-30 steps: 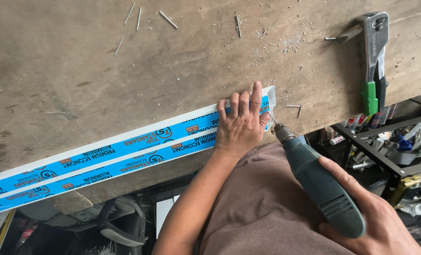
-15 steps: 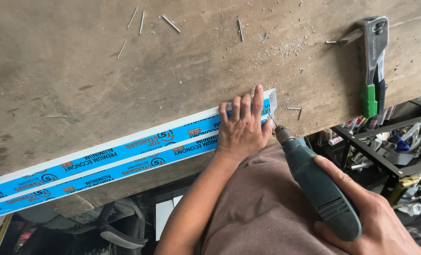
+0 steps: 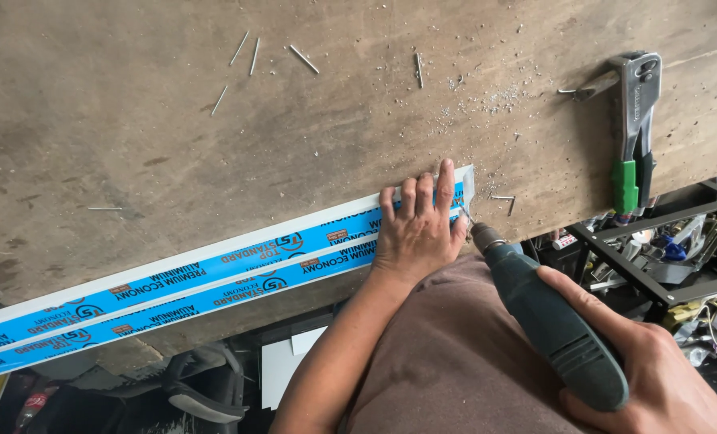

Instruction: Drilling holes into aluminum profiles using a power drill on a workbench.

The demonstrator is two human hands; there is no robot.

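Aluminium profile (image 3: 214,277), blue-filmed, is lying along the near edge of the workbench (image 3: 214,137). Left hand (image 3: 416,229) is pressing flat, fingers spread, on its end. Right hand (image 3: 656,378) is gripping a green drill (image 3: 547,317), its bit touching the profile's tip. Rivet gun (image 3: 636,120) is resting well apart, loose rivet pins (image 3: 250,56) scattered beyond.

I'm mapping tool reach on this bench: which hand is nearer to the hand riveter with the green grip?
Right. The right hand holds the drill below the hand riveter. The left hand presses the blue-filmed strip, farther off.
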